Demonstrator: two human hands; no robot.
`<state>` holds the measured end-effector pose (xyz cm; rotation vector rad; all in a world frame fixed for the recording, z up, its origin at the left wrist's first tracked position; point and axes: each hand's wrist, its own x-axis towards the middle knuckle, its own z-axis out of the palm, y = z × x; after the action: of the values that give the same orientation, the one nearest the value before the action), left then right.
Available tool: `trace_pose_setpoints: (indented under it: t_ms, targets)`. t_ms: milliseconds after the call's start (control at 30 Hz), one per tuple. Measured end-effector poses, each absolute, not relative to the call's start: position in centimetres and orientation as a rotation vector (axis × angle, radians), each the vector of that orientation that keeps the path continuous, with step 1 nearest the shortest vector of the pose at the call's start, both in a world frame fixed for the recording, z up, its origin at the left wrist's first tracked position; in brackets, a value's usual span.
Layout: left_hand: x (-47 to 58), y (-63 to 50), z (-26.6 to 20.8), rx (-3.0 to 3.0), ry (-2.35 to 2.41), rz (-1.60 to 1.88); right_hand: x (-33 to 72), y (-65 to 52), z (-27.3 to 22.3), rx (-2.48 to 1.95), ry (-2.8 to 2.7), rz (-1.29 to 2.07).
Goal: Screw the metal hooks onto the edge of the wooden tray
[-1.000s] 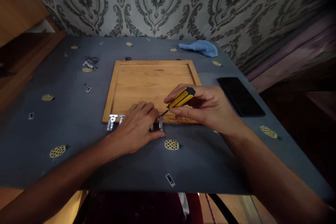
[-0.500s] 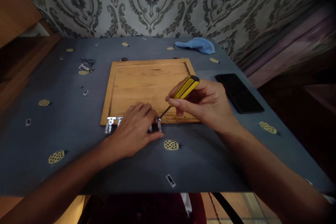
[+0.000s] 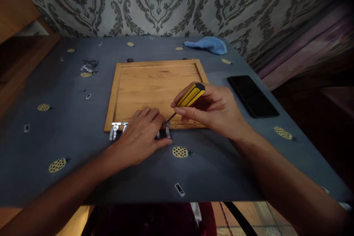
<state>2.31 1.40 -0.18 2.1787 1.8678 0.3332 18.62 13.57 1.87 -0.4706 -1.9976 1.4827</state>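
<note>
A wooden panel with a raised frame lies flat on the table. Along its near edge runs a metal hook rail, its hooks jutting out past the panel; the middle is covered. My left hand rests over this rail, fingers bent together on top and thumb by the near edge, pressing it to the panel. Pinched in my right hand is a yellow-and-black screwdriver, tilted. Its tip meets the rail near the rightmost visible hook; the screw there is too small to make out.
A black phone lies right of the panel, and a blue cloth sits at the back. Small metal pieces are heaped on the left. The tablecloth has a pineapple print; a patterned curtain hangs behind.
The screwdriver's handle has turned in my right fingers and shifted slightly left and down. My left hand stays on the rail. The whole view has moved a little.
</note>
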Motion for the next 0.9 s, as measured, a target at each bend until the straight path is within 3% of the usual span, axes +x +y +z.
trace_pose_setpoints:
  t_ms: [167, 400, 733, 900]
  targets:
    - [2.3, 1.43, -0.28, 2.196, 1.879, 0.318, 19.12, 13.73, 2.29, -0.433, -2.05, 1.62]
    - [2.31, 1.39, -0.35, 2.198, 1.885, 0.342, 18.85, 13.54, 2.19, -0.448, -2.053, 1.455]
    - [2.31, 1.49, -0.08, 2.181, 1.882, 0.305, 19.14, 13.62, 2.36, -0.409, -2.046, 1.583]
    - [2.31, 1.5, 0.05, 2.177, 1.867, 0.296, 18.71, 13.33, 2.02, -0.426, -2.022, 1.388]
